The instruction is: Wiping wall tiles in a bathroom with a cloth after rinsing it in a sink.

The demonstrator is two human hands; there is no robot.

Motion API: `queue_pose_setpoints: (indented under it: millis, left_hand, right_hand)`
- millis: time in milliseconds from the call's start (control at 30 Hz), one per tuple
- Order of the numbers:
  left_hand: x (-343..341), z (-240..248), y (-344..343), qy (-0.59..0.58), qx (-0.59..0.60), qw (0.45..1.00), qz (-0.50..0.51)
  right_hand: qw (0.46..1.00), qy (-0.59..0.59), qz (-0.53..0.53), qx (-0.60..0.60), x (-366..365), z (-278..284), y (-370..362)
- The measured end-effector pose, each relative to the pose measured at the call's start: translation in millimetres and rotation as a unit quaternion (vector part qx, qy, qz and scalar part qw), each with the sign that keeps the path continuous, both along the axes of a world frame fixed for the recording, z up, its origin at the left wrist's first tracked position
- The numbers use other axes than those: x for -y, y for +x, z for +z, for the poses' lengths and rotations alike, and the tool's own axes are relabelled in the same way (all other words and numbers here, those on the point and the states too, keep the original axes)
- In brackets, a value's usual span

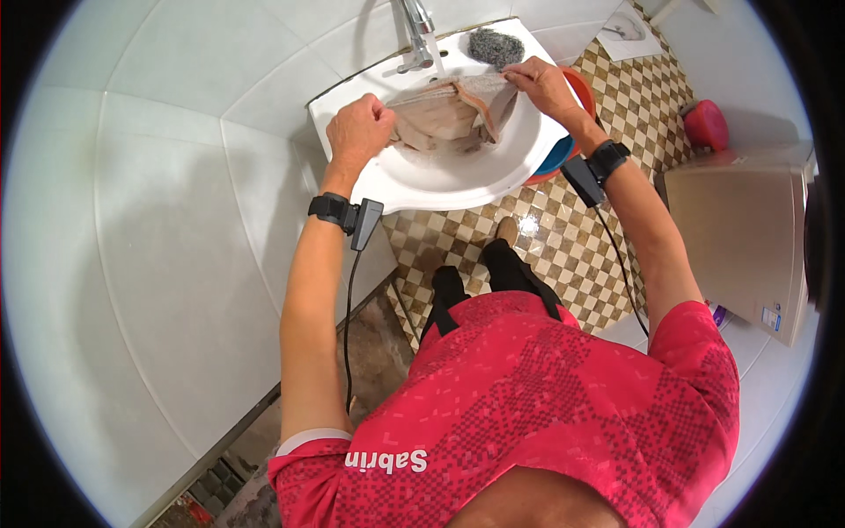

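Observation:
Both my hands stretch a wet, pale brownish-grey cloth (440, 113) with a tan edge band across the white washbasin (458, 195). My left hand (359, 132) is closed at the cloth's left end, its fingers curled in. At the other end, my right hand (543, 88) pinches the upper right corner. The cloth hangs down into the bowl, and its lower part touches or nearly touches the bottom. Just behind it stands the chrome tap (417, 40), with what looks like a thin stream of water falling from it.
A dark grey, fuzzy scouring pad (495, 47) lies on the basin's back right corner. Below the right rim are an orange-red tub (578, 85) and something blue (554, 157). Farther right are a pink-red container (705, 124) and a beige boxy appliance (735, 233). Tiled walls (176, 176) flank the basin.

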State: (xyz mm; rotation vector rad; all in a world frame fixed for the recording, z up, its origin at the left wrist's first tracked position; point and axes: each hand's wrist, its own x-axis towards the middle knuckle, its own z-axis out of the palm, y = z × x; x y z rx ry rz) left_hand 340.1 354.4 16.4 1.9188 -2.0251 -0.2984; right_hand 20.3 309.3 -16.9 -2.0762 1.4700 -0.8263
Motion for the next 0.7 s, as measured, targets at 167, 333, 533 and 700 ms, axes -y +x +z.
queue_pose_setpoints:
  millis: [167,333,533,700]
  left_hand:
    - [10,-37,-3,0.064,0.003,0.997,-0.033]
    - [11,-98,19,0.105,-0.064,0.991,-0.046]
    - [16,-130,8,0.306,0.2,0.889,-0.275]
    - [35,-156,-19,0.345,0.318,0.84,-0.273]
  right_hand:
    - [0.994,-0.053,-0.016,-0.092,-23,-68,9]
    - [0.995,0.051,0.074,-0.05,-68,-84,25]
    - [0.972,0.118,0.102,-0.178,-101,-109,12]
    - [0.972,0.098,0.097,-0.189,-108,-119,12]
